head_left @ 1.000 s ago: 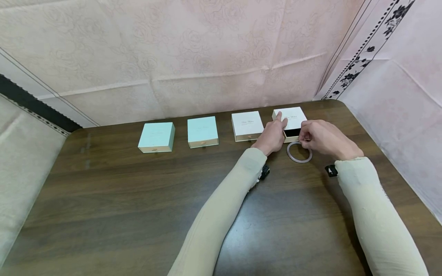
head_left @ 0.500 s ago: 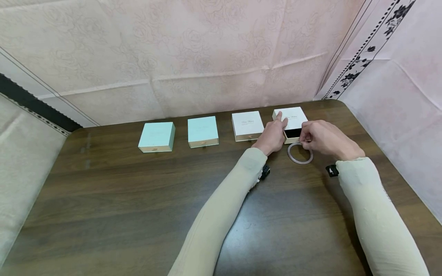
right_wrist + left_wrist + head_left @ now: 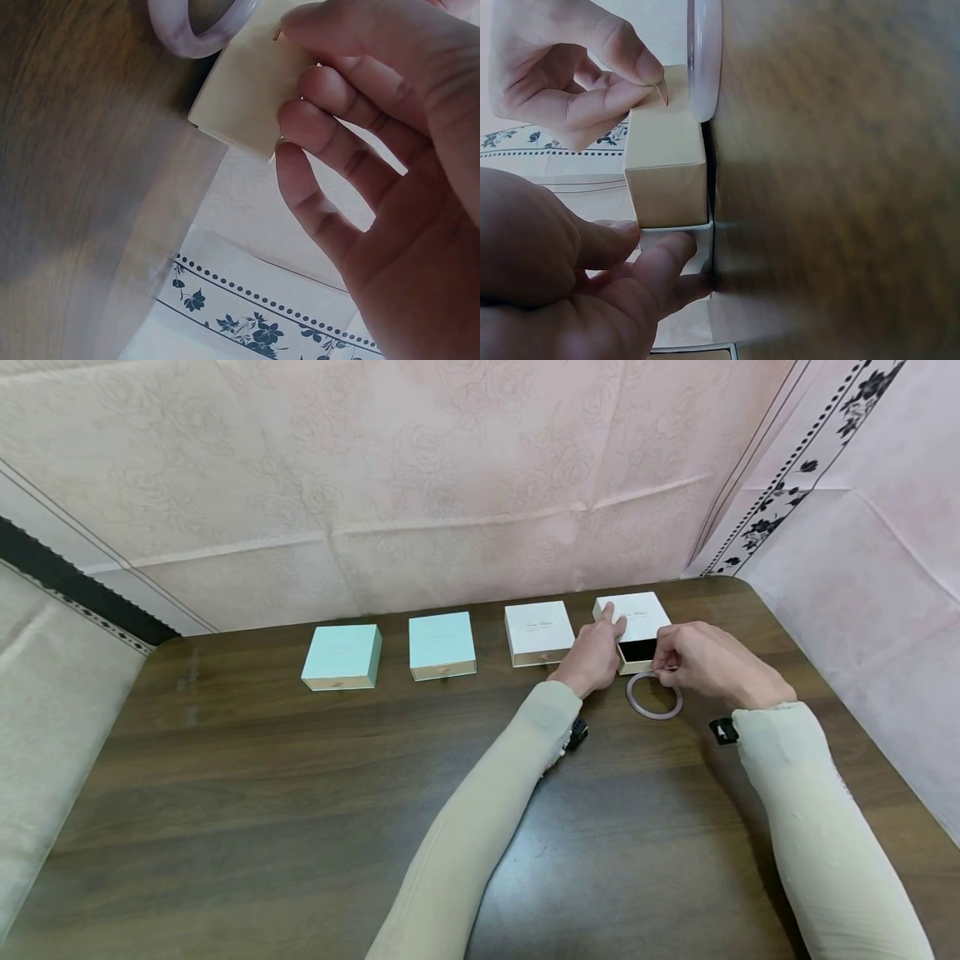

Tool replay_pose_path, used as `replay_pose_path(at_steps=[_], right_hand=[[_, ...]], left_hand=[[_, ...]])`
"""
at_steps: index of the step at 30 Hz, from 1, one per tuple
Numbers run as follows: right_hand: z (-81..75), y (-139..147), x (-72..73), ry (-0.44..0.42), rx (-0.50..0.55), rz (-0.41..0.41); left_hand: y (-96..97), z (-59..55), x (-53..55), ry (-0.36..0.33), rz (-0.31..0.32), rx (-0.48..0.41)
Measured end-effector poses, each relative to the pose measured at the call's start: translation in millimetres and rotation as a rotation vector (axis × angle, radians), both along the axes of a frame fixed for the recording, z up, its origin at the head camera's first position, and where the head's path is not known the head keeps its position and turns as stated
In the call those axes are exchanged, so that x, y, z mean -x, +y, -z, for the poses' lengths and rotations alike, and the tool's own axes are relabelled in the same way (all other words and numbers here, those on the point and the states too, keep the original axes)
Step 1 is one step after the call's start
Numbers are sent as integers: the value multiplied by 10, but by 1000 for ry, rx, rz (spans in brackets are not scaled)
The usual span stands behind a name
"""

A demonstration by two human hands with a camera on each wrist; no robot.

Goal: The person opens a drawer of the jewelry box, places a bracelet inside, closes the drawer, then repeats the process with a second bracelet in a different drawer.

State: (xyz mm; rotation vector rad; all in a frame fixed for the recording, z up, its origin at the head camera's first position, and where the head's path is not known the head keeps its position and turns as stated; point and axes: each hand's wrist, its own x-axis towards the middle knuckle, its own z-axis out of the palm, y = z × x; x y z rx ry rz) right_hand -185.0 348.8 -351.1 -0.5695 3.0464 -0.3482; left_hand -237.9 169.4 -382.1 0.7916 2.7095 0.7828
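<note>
At the right end of a row of boxes, a white drawer box (image 3: 645, 614) stands with its cream drawer (image 3: 667, 142) partly out, showing a black inside. My left hand (image 3: 590, 657) holds the white outer sleeve, thumb and fingers on its side and the index finger lying over the top. With thumb and forefinger my right hand (image 3: 708, 664) pinches the small pull tab (image 3: 663, 93) on the drawer's front. A pale lilac bangle (image 3: 655, 717) lies on the table against the drawer front, just below the right fingertips; the right hand covers part of the drawer.
Left of it stand another white drawer box (image 3: 538, 628) and two mint-green boxes, one nearer (image 3: 441, 639) and one farther left (image 3: 342, 649), all with drawers shut. The wooden table (image 3: 300, 827) meets patterned cloth (image 3: 450, 485) behind and at the sides.
The drawer has slid slightly farther out toward me, and the bangle has shifted a little the same way. My left hand has stayed on the sleeve.
</note>
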Motion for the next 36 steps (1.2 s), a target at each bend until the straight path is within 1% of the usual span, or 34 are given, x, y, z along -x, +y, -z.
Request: replay_pose_path(at_steps=[6,15,27,36], right_hand=[[-4,9,-11,-13,23,2],[-15,18,-27,-32,24,3],[-26,14,-25,-46,11,2],[-43,3,-32,-52,19,-15]], left_hand=[[6,4,4,27,9,23],[22,1,0,20,3,16],[19,-6,7,9,5,36],[7,-14,10,-6,1,18]])
